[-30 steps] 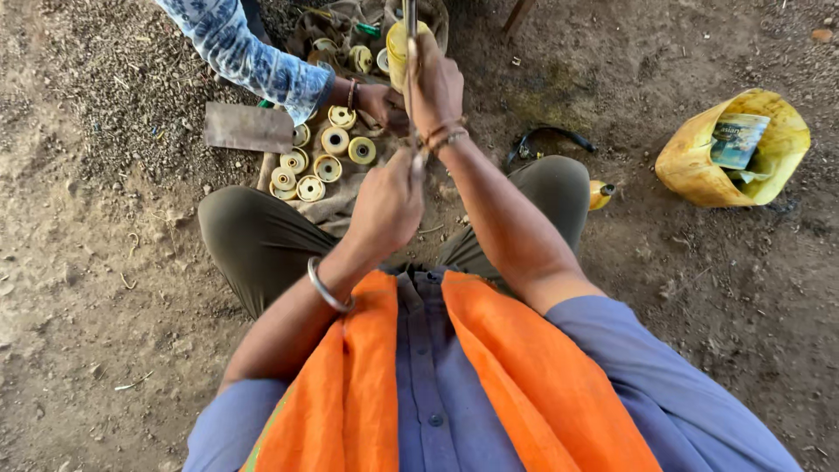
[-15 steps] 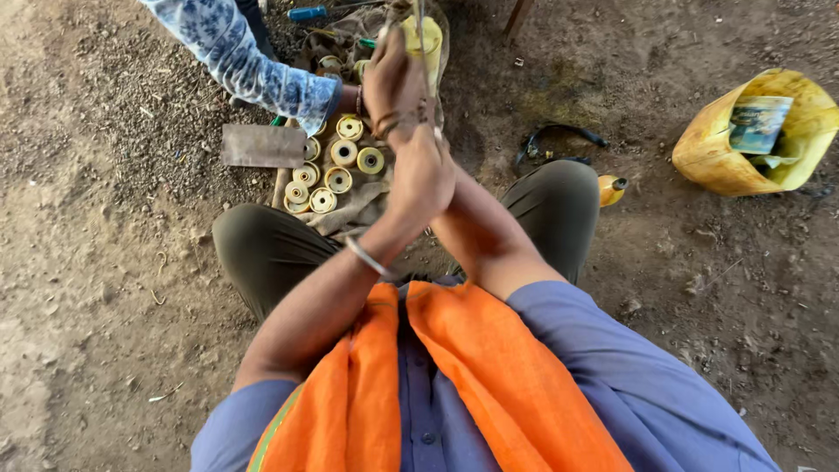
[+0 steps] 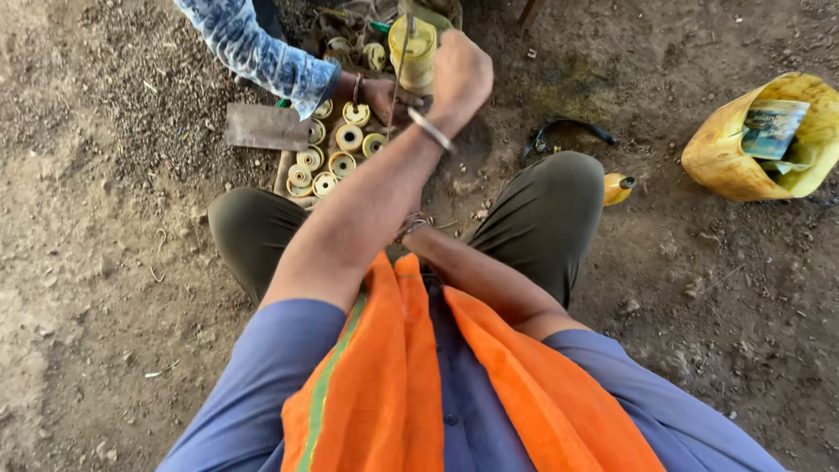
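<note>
Reaching fwd: left hand (image 3: 461,74), fisted.

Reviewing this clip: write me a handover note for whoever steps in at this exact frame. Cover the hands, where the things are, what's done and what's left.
Left hand: stretched forward, closed in a fist beside the tall yellow spool. A thin rod runs past it; whether the hand is gripping the rod is unclear.
Right hand: hidden under the left arm; only the right forearm shows.
A co-worker's hand rests by the small yellow spools, which lie in rows on the ground.
Off to the side: cut yellow can, small yellow bottle.
Done: small spools laid out.
Left: cannot tell from this view.
</note>
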Action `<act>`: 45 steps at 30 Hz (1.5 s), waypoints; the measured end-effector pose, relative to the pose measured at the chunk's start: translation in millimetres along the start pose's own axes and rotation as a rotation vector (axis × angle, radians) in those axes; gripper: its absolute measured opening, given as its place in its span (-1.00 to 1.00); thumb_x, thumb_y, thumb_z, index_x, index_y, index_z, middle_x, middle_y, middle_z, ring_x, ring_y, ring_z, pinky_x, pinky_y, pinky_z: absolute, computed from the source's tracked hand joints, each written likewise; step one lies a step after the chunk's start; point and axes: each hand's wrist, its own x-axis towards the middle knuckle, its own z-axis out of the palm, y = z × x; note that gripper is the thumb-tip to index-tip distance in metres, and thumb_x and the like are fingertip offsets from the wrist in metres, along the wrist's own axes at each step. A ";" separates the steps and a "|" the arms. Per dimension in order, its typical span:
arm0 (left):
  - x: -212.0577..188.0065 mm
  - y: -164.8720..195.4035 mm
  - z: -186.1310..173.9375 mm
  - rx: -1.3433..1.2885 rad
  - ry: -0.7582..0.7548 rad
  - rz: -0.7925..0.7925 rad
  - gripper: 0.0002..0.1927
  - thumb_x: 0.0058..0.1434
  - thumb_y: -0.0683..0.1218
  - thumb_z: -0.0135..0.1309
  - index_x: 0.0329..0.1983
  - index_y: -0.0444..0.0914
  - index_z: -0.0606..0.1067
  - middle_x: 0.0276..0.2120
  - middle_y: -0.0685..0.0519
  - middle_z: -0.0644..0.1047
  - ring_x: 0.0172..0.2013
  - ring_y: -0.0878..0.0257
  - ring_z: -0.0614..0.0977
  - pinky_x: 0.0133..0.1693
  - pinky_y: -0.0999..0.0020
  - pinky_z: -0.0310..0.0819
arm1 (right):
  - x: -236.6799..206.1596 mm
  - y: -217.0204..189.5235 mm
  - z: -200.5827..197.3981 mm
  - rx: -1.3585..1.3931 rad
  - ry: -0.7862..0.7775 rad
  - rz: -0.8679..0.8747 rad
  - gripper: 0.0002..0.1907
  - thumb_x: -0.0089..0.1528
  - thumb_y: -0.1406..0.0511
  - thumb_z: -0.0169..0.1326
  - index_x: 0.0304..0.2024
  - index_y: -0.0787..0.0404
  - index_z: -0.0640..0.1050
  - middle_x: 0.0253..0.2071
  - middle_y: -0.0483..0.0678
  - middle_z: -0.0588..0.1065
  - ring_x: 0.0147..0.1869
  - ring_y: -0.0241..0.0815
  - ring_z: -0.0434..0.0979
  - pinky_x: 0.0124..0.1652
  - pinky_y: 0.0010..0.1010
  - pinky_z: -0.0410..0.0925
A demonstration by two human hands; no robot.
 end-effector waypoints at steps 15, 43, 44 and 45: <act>-141.7 19.3 -37.9 -0.328 -0.293 -0.325 -0.73 0.43 -0.07 -0.22 -0.21 -0.37 0.41 -0.46 -0.25 0.56 -0.41 -0.11 0.66 -0.34 -0.03 0.53 | 157.4 35.7 -6.1 -0.218 0.243 0.211 -0.71 0.47 0.20 -0.08 -0.27 0.22 0.49 -0.46 0.08 0.58 -0.44 0.02 0.58 -0.46 -0.22 0.40; -123.6 33.3 2.2 -0.452 -0.260 -0.479 -0.73 0.45 -0.07 -0.19 -0.19 -0.31 0.48 -0.41 -0.22 0.60 -0.36 -0.08 0.67 -0.26 0.06 0.53 | 175.1 57.0 -17.9 -0.069 0.071 0.283 -0.62 0.48 0.13 -0.21 -0.17 0.23 0.52 -0.40 0.04 0.59 -0.43 -0.13 0.60 -0.46 -0.33 0.46; -121.6 40.0 4.3 -0.449 -0.255 -0.412 -0.74 0.44 -0.07 -0.19 -0.20 -0.31 0.47 -0.40 -0.21 0.61 -0.35 -0.07 0.68 -0.24 0.08 0.53 | 175.5 59.3 -18.8 -0.062 0.078 0.295 -0.63 0.48 0.13 -0.20 -0.18 0.22 0.53 -0.41 0.02 0.59 -0.44 -0.14 0.61 -0.47 -0.33 0.46; -116.6 47.1 7.7 -0.418 -0.281 -0.386 -0.75 0.41 -0.08 -0.16 -0.20 -0.32 0.48 -0.38 -0.23 0.61 -0.31 -0.11 0.68 -0.23 0.05 0.52 | 173.4 57.5 -17.6 -0.066 0.078 0.310 -0.64 0.48 0.14 -0.19 -0.18 0.21 0.53 -0.42 0.01 0.60 -0.46 -0.15 0.61 -0.47 -0.34 0.46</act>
